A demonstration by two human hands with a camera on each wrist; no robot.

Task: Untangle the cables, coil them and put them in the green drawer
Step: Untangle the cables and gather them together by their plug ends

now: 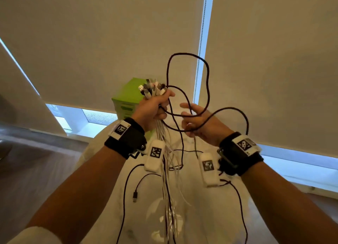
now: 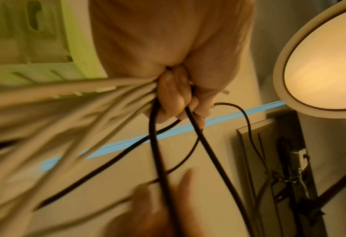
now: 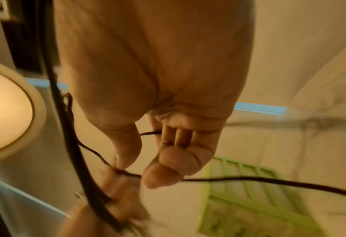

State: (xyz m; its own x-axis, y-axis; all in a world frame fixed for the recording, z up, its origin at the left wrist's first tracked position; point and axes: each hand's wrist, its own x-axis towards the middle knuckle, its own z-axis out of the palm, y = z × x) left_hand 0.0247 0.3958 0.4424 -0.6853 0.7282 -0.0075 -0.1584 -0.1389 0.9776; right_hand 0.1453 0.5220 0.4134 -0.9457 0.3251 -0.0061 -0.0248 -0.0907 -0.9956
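Note:
My left hand [image 1: 153, 108] is raised and grips a bundle of cables just below their plugs [image 1: 151, 88]. White cables [image 1: 167, 170] hang from that fist down to the table. A black cable [image 1: 207, 69] rises from the same fist in a tall loop. It comes down across my right hand [image 1: 199, 122], whose lower fingers curl around it while the forefinger points out. In the left wrist view, black strands [image 2: 157, 144] leave the left hand [image 2: 178, 96]. The right wrist view shows the black cable [image 3: 269, 179] passing my curled fingertips [image 3: 163, 174]. The green drawer unit [image 1: 126, 99] stands behind the left hand.
A white marbled table [image 1: 197, 216] lies under my arms. On it trails a loose black lead ending in a USB plug [image 1: 135, 196]. Roller blinds [image 1: 91, 42] cover the window behind. A round lamp [image 2: 320, 64] is nearby. Wooden floor [image 1: 36, 161] shows on the left.

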